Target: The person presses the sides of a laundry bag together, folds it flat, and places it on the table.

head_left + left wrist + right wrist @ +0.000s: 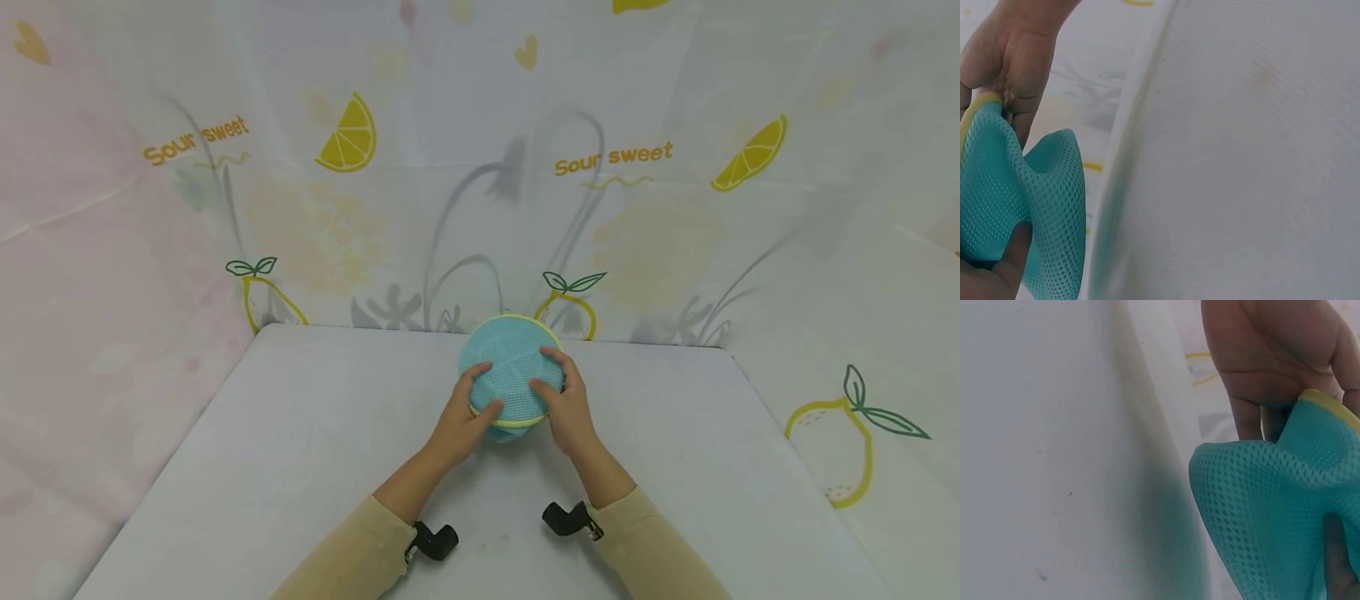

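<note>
Mesh pouch [510, 346] pinched in both curled hands [462, 421] [568, 410], over wht tbl [315, 433]; lemon-print cloth [450, 108] behind.

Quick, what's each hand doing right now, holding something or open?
Left hand: holding the yellow-edged blue mesh thing by its left side.
Right hand: holding the same mesh thing by its right side.

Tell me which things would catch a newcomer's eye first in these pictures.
Probably the teal mesh item with its yellow rim, held by the left hand and the right hand near the far edge of the white table. Behind it, yellow lemon slices and orange "Sour sweet" lettering stand out on the pale backdrop.
</note>
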Action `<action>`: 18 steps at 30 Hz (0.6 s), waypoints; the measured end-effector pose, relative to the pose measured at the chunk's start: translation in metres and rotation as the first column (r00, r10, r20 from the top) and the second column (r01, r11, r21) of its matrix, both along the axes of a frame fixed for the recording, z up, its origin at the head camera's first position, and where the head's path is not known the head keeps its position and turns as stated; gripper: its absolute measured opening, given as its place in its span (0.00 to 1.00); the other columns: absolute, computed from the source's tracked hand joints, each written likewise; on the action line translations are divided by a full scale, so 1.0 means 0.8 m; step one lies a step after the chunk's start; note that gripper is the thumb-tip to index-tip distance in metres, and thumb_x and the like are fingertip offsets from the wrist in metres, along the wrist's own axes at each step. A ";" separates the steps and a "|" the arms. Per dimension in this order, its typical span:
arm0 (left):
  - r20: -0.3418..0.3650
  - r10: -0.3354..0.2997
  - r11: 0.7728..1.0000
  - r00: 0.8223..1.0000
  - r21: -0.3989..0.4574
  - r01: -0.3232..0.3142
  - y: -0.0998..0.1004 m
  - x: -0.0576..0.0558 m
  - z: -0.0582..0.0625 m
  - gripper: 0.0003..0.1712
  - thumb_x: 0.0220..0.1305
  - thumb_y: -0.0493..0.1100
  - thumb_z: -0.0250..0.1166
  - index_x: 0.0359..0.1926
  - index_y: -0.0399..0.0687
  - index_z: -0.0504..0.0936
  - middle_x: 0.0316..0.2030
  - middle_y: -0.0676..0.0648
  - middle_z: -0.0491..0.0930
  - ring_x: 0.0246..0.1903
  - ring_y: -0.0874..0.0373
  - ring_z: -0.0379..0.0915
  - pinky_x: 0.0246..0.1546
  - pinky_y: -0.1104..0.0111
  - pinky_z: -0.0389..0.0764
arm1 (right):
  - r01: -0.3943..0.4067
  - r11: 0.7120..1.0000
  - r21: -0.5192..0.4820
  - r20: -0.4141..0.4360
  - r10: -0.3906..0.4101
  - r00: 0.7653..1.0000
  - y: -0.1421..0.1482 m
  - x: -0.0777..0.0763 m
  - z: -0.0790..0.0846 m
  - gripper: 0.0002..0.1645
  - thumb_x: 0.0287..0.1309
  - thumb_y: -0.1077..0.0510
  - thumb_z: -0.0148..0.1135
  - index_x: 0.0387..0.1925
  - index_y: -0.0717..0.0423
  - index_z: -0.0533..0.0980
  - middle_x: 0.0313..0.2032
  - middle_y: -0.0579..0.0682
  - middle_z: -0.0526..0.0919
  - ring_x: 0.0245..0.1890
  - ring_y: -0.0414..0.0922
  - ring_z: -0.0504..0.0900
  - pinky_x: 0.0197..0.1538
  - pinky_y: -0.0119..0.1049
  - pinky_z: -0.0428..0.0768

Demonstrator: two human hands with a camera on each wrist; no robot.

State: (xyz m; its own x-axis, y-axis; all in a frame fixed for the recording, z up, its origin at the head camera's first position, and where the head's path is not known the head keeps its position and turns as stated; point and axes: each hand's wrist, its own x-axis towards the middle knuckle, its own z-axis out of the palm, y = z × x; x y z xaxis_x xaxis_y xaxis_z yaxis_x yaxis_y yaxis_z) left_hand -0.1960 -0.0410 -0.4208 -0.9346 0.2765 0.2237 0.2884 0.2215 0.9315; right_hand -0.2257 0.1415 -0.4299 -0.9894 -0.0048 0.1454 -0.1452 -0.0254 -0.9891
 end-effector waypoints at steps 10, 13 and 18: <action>-0.005 -0.031 0.999 1.000 -0.018 0.031 0.000 0.002 -0.002 0.34 0.66 0.43 0.55 0.69 0.46 0.51 0.67 0.35 0.49 0.66 0.43 0.48 0.63 0.49 0.55 | 0.004 1.000 -0.018 -0.026 -0.004 1.000 0.001 0.003 0.001 0.29 0.59 0.65 0.54 0.62 0.49 0.62 0.66 0.47 0.56 0.65 0.44 0.59 0.64 0.42 0.62; -0.004 -0.034 0.999 0.999 -0.011 0.034 0.001 0.002 -0.002 0.34 0.66 0.42 0.55 0.69 0.45 0.51 0.67 0.35 0.48 0.66 0.43 0.47 0.63 0.49 0.54 | 0.000 0.999 -0.043 -0.025 -0.001 1.000 0.001 0.004 0.001 0.30 0.59 0.66 0.54 0.62 0.50 0.61 0.66 0.47 0.55 0.65 0.45 0.59 0.63 0.42 0.62; 0.032 -0.015 1.000 0.999 0.010 0.015 0.003 0.004 0.002 0.35 0.65 0.41 0.57 0.68 0.48 0.51 0.68 0.36 0.47 0.67 0.43 0.47 0.63 0.49 0.54 | 0.000 0.994 -0.109 -0.030 -0.004 1.000 -0.001 0.003 0.000 0.30 0.58 0.67 0.54 0.62 0.52 0.61 0.66 0.48 0.56 0.64 0.46 0.59 0.62 0.41 0.64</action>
State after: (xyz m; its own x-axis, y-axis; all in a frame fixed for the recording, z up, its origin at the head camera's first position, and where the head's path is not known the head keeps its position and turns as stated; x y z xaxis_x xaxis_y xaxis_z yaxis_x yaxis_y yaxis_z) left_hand -0.1931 -0.0388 -0.4195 -0.9371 0.2885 0.1965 0.2617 0.2082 0.9424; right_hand -0.2229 0.1403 -0.4299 -0.9846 0.0147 0.1744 -0.1748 -0.1321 -0.9757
